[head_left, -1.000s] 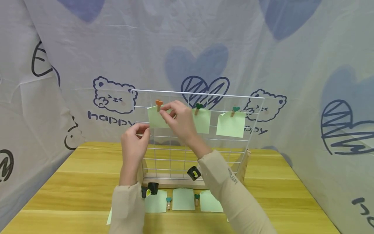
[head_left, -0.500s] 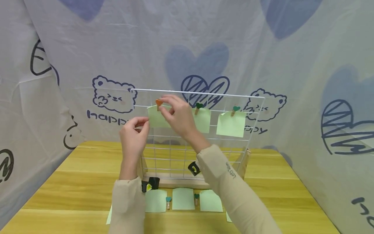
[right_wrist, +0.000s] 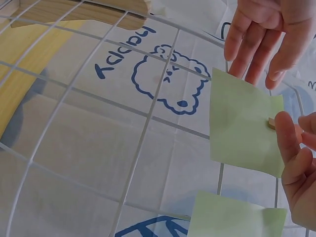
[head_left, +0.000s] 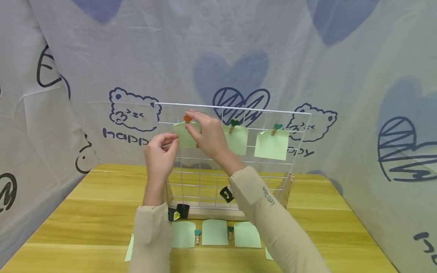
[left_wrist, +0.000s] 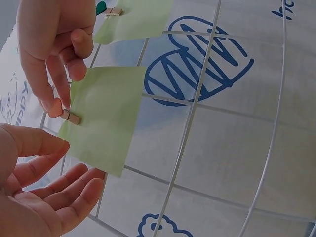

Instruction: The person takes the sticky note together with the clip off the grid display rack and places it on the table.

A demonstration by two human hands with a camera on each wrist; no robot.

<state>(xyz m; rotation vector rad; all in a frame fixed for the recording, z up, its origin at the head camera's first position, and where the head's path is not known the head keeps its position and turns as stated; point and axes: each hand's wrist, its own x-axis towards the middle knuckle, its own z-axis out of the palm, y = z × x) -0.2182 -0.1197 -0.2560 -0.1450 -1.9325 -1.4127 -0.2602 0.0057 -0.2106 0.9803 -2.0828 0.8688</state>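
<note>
My right hand (head_left: 209, 138) pinches the orange heart end of a small wooden clothespin (left_wrist: 72, 117). The clothespin sits over the top edge of a light green paper note (left_wrist: 106, 121) on the white wire grid (head_left: 201, 172). At that note's left edge is my left hand (head_left: 162, 151), its fingertips touching or nearly touching the paper and its fingers loosely spread. Some of those fingertips pass behind the note in the right wrist view. Two more green notes, the middle one (head_left: 238, 141) and the right one (head_left: 271, 146), hang from clothespins with green hearts.
On the wooden table (head_left: 334, 212), in front of the grid's wooden base (head_left: 215, 213), lie several green notes, one (head_left: 214, 232) in the middle, with green-heart clothespins such as one (head_left: 197, 236) between them. A patterned cloth (head_left: 218, 38) hangs behind.
My left hand has risen slightly along the note's left edge. The right index finger has moved up over the orange heart. The note stays about where it was.
</note>
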